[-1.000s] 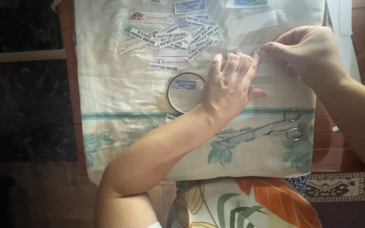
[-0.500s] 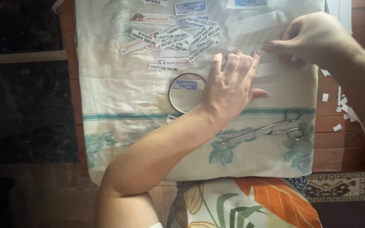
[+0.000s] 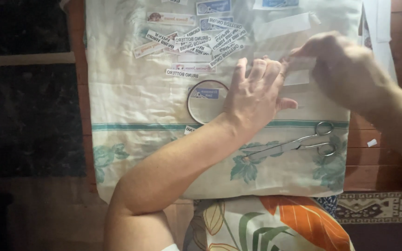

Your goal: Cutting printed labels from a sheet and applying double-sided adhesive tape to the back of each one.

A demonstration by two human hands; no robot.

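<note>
While the left hand (image 3: 257, 95) lies flat with fingers spread on the cream cloth with green leaf print (image 3: 131, 111), the right hand (image 3: 345, 65) pinches a clear strip of tape (image 3: 298, 69) just beside the left fingertips; the round roll of clear tape (image 3: 205, 102) sits touching the left hand's thumb side; metal scissors (image 3: 294, 145) lie near, below both hands; cut paper labels (image 3: 196, 46) are scattered above.

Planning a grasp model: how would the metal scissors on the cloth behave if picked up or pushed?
The silver metal scissors look rigid, probably heavy for their size. They lie flat and closed on the cream floral cloth, so they should slide rather than roll. A push might bunch the cloth; the blades could swing open when lifted.
</note>
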